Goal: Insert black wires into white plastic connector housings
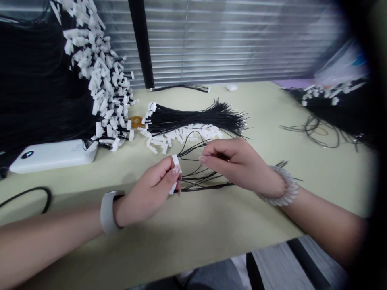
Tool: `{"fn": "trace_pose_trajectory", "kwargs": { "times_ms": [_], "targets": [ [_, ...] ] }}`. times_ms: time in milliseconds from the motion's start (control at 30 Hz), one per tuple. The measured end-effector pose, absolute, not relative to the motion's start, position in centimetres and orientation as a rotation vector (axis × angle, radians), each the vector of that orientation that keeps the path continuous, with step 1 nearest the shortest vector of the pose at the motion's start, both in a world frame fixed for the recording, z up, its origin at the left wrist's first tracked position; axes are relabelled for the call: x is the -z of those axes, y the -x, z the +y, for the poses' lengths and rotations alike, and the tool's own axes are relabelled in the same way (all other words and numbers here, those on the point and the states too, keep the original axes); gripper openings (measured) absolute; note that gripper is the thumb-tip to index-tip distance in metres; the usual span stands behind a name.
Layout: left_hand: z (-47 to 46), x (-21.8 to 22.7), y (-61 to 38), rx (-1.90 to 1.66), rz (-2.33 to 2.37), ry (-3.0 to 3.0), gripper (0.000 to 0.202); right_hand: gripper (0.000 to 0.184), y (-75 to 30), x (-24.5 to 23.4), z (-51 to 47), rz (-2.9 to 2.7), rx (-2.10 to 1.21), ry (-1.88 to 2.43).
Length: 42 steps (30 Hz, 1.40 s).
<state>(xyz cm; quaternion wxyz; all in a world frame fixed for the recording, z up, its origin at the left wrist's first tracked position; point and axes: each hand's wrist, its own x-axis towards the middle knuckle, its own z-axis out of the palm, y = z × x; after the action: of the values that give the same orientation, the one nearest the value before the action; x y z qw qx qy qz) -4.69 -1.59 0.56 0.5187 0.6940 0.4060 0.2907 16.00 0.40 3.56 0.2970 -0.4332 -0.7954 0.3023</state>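
Between the thumb and fingers of my left hand (154, 181) is a white connector housing (175, 162), standing roughly upright. Several thin black wires (199, 186) run from it to the right and pass beneath my other hand. My right hand (238, 161) is closed in a pinch at the wires, a short way right of the connector; its fingertips seem to grip a black wire, its end hidden. Behind both hands lies a bundle of black wires (187, 117) with white connectors at its left end. Loose white connector housings (169, 137) are scattered just in front of that bundle.
A large heap of black cables (39, 80) with white connectors fills the left side. A white power bank (57, 156) lies before it. An amber tape roll (136, 121) sits near the bundle. More black cables (341, 112) lie at right. Window blinds (226, 40) stand behind the table.
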Motion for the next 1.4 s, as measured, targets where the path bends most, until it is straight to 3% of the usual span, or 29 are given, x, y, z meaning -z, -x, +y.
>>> {"fn": "trace_pose_trajectory", "kwargs": {
  "times_ms": [167,600,1100,1400],
  "targets": [
    [-1.7,-0.8,4.6,-0.645,1.004,-1.695,0.025,0.023,-16.0,-3.5,0.7,-2.012,-1.024,1.189],
    [-1.8,-1.0,4.6,-0.614,1.023,-1.784,0.024,0.028,-15.3,-2.7,0.8,-1.96,-1.032,1.3],
    [-1.8,-1.0,4.7,-0.539,1.006,-1.896,0.028,0.012,-14.2,-2.0,-0.4,-2.172,-0.318,0.97],
    [-1.8,-0.9,4.7,-0.55,0.991,-1.881,0.028,0.01,-14.6,-1.5,-0.4,-2.335,0.333,0.867]
  ]
}}
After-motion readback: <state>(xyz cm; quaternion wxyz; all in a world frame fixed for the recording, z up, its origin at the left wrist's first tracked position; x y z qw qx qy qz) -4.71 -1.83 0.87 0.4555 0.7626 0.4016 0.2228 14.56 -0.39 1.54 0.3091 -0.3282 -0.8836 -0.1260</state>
